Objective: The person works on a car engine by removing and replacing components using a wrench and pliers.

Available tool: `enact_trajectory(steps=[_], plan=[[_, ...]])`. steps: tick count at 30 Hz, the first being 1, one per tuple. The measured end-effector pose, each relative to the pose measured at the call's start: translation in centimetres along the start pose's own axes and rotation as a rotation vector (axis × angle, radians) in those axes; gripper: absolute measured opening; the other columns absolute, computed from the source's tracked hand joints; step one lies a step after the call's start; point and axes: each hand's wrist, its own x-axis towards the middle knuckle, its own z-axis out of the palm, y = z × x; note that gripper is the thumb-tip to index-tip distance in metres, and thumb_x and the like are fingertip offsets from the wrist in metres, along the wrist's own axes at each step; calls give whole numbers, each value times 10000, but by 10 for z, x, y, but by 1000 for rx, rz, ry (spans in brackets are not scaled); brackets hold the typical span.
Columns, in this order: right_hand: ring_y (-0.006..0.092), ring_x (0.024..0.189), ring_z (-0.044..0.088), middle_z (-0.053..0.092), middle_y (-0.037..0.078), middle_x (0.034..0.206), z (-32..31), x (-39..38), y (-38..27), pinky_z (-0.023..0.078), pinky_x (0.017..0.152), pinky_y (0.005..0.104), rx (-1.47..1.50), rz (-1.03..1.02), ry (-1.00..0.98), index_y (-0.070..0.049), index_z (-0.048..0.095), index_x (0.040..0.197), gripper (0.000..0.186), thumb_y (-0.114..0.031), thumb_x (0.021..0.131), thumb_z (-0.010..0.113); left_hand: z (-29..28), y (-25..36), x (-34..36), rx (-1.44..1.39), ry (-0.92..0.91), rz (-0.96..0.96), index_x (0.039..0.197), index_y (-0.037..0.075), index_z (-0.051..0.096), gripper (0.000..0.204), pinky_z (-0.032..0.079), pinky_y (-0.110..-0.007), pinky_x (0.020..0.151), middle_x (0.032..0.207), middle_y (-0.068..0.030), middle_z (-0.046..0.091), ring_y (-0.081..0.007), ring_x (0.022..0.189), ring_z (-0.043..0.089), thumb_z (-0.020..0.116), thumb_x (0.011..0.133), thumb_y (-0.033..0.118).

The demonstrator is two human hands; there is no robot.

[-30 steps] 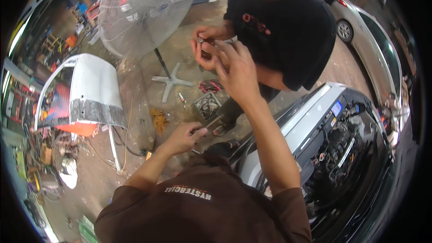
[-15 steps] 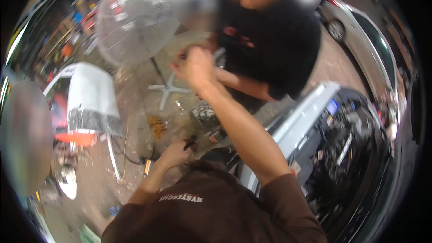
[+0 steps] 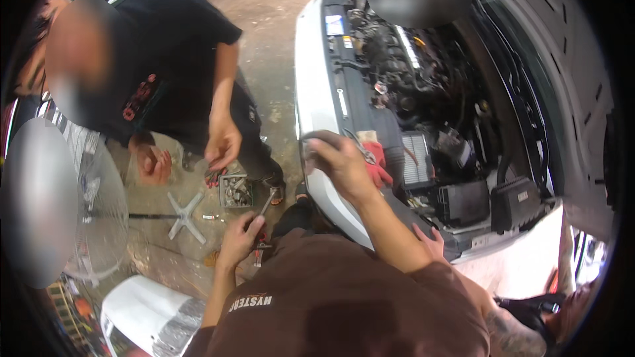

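So the left hand has its fingers closed round a slim metal tool, which points up and away over the floor to the left of the car. The right hand is over the car's pale front edge, fingers curled in fairly narrow. Can't tell if there's anything in them, it's too blurry.

My read: he or she is between actions, tool held and the right hand at the car. Anything done over there would call for care around the red glove just past that hand. There's also a wrench lying along the car's front panel, beside the engine.

Further out, left of the car, a tray of metal bits sits on the floor, and a co-worker in black leans in.
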Motion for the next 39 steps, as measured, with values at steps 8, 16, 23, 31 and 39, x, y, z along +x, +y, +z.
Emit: enact_trajectory(steps=[8,16,23,31,39], plan=[[272,1108,699,713,179,1156,-74,-48,10,596,967,402,534,-281,574,40,632,1258,277,-104,1022,653,52,162,121,111,-554,416,912,-31,692,471,465,-368,550,594,-97,593,-189,521,589,607,1047,411],[313,1127,726,710,237,1217,-80,-46,5,618,985,410,514,-477,781,104,611,1283,308,-68,1028,635,101,188,200,255,-808,515,914,-26,694,468,471,-382,589,600,-111,589,-214,562,566,619,1045,417],[277,1012,754,737,218,1130,-84,-37,11,648,912,400,379,-547,966,126,656,1232,311,-86,1008,692,112,211,233,429,-913,574,933,-40,689,445,476,-406,592,647,-190,622,-346,585,608,655,1022,394],[101,891,670,742,81,1023,-84,-79,34,572,761,267,-57,-305,1315,100,718,1171,331,-160,973,769,152,177,206,393,-728,1056,1034,55,781,229,513,-440,637,680,-144,678,-317,613,648,742,959,267],[248,937,736,721,111,991,-123,-151,33,601,866,373,523,-511,1170,45,676,1129,329,-196,937,792,171,224,162,-421,-1302,-21,1449,-69,532,476,587,-342,622,1142,-198,695,-161,613,605,529,1077,228]])
